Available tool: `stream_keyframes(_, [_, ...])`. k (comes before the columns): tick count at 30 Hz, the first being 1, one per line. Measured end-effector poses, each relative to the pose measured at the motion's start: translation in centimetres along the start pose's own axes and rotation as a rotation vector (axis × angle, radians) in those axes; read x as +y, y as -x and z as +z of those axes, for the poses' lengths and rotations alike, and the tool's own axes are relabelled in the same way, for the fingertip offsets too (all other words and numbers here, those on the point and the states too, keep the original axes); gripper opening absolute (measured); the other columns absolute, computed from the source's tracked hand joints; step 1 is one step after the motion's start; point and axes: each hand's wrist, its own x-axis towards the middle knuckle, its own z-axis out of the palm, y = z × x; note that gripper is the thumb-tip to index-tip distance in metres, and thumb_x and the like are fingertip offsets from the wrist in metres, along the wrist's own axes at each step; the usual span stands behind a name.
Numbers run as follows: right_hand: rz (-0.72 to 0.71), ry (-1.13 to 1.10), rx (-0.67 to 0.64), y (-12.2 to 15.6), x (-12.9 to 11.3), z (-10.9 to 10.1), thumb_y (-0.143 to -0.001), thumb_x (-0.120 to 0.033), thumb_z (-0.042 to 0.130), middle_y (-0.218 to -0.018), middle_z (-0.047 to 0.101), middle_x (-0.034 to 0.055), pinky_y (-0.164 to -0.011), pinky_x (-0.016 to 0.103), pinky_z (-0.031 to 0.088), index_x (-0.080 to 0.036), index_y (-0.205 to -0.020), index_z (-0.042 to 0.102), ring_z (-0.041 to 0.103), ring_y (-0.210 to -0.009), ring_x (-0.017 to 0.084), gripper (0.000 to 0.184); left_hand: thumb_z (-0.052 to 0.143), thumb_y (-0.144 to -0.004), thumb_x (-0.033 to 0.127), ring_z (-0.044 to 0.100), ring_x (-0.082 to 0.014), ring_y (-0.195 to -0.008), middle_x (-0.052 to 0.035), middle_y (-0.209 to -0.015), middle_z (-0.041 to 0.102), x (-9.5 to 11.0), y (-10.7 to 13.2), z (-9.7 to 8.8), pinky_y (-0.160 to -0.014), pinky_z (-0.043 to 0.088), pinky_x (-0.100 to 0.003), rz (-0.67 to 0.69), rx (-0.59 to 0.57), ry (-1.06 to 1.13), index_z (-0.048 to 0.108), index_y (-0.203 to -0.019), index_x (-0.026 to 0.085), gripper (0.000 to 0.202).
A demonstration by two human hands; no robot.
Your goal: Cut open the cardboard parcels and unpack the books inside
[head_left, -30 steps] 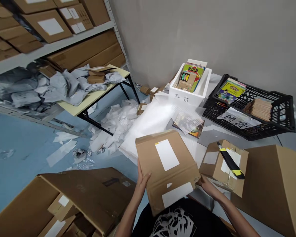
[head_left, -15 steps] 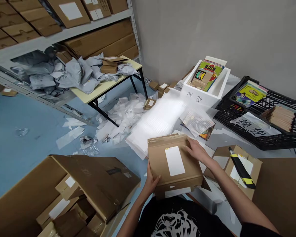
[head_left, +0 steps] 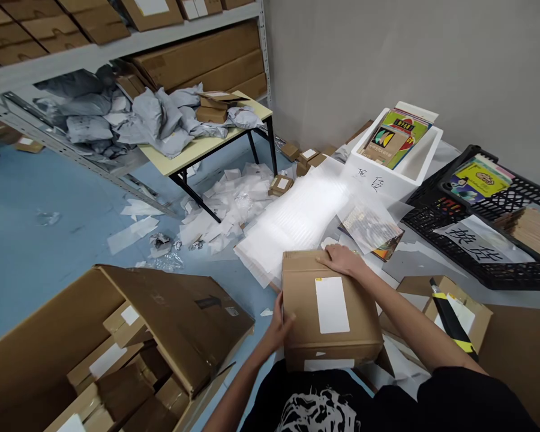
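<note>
A brown cardboard box [head_left: 303, 294] with a white label on its top sits close in front of my body, at the front of the work table. My left hand [head_left: 279, 327] grips its left side, the thumb on the top face and the other fingers down the side, partly hidden. Across the far right part of the top lies my right hand [head_left: 342, 261], its fingers over the far edge. To the right, a black and yellow utility knife [head_left: 452, 321] rests on another cardboard box [head_left: 483, 315] with a white label.
White foam sheets [head_left: 297, 210] lie behind the box. A white foam bin [head_left: 387, 174] and a black crate [head_left: 490, 264] hold booklets. A large open carton [head_left: 184, 318] with smaller boxes stands at left. Grey parcels [head_left: 153, 117] cover a side table [head_left: 198, 153]. Scrap paper [head_left: 234, 198] litters the floor.
My right hand has slid from the top's right side toward the far edge of the box. The box appears slightly turned, and the whole view has shifted a little.
</note>
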Motion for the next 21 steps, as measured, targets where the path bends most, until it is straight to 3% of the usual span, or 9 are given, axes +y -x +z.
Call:
stream_keyframes(2, [-0.057, 0.038, 0.208, 0.9, 0.1, 0.1, -0.089, -0.058, 0.032, -0.095, 0.062, 0.0120, -0.086, 0.039, 0.035, -0.017, -0.095, 0.057, 0.053, -0.092, 0.026, 0.049, 0.038, -0.084, 0.064, 0.036, -0.0271, -0.135, -0.0138, -0.144, 0.042, 1.7, -2.6, -2.1, -0.112, 0.028, -0.047, -0.079, 0.092, 0.036, 0.037, -0.136, 0.019, 0.069])
stream_keyframes(4, [-0.122, 0.065, 0.404, 1.8, 0.2, 0.4, -0.089, -0.053, 0.035, -0.088, 0.060, 0.0111, -0.081, 0.038, 0.035, -0.017, -0.090, 0.056, 0.050, -0.085, 0.026, 0.042, 0.037, -0.085, 0.063, 0.040, -0.0250, -0.132, -0.0102, -0.136, 0.052, 3.8, -5.7, -3.5, -0.111, 0.030, -0.044, -0.042, 0.093, -0.005, 0.049, -0.128, 0.020, 0.062])
stream_keyframes(8, [-0.171, 0.056, 0.568, 2.7, 0.2, 1.0, -0.086, -0.047, 0.038, -0.081, 0.057, 0.0102, -0.075, 0.039, 0.033, -0.019, -0.084, 0.055, 0.046, -0.080, 0.025, 0.034, 0.056, -0.074, 0.058, 0.055, -0.0273, -0.113, -0.0064, -0.115, 0.067, 7.0, -11.0, -3.0, -0.098, 0.045, -0.042, 0.028, -0.183, -0.110, 0.063, -0.110, 0.024, 0.049])
stream_keyframes(12, [-0.127, 0.023, 0.657, 4.4, 0.6, 1.2, -0.086, -0.045, 0.036, -0.079, 0.056, 0.0098, -0.073, 0.039, 0.031, -0.020, -0.081, 0.055, 0.044, -0.077, 0.025, 0.032, 0.063, -0.069, 0.051, 0.060, -0.0285, -0.096, -0.0059, -0.092, 0.070, 8.2, -12.1, -0.6, -0.087, 0.048, -0.043, 0.093, -0.355, -0.175, 0.067, -0.090, 0.025, 0.034])
stream_keyframes(15, [-0.125, 0.025, 0.687, 8.3, 1.1, 1.9, -0.087, -0.050, 0.038, -0.076, 0.057, 0.0078, -0.075, 0.040, 0.030, -0.022, -0.077, 0.056, 0.045, -0.076, 0.024, 0.035, 0.058, -0.072, 0.054, 0.056, -0.0268, -0.095, -0.0066, -0.086, 0.067, 9.1, -10.7, 0.1, -0.096, 0.040, -0.045, 0.178, -0.390, -0.237, 0.064, -0.079, 0.025, 0.031])
stream_keyframes(18, [-0.113, 0.045, 0.731, 13.4, 1.5, 3.0, -0.085, -0.058, 0.044, -0.069, 0.059, 0.0053, -0.076, 0.040, 0.030, -0.025, -0.071, 0.057, 0.048, -0.071, 0.022, 0.037, 0.032, -0.083, 0.062, 0.051, -0.0241, -0.092, -0.0070, -0.080, 0.061, 10.1, -9.3, -0.1, -0.099, 0.032, -0.046, 0.433, -0.235, -0.425, 0.056, -0.067, 0.025, 0.047])
stream_keyframes(21, [-0.072, 0.057, 0.775, 17.0, 1.2, 3.4, -0.084, -0.058, 0.049, -0.067, 0.061, 0.0050, -0.073, 0.039, 0.030, -0.026, -0.066, 0.057, 0.051, -0.069, 0.022, 0.037, 0.006, -0.084, 0.068, 0.047, -0.0217, -0.075, -0.0053, -0.062, 0.052, 10.7, -9.0, -0.7, -0.088, 0.035, -0.044, 0.656, 0.140, -0.562, 0.042, -0.053, 0.025, 0.064])
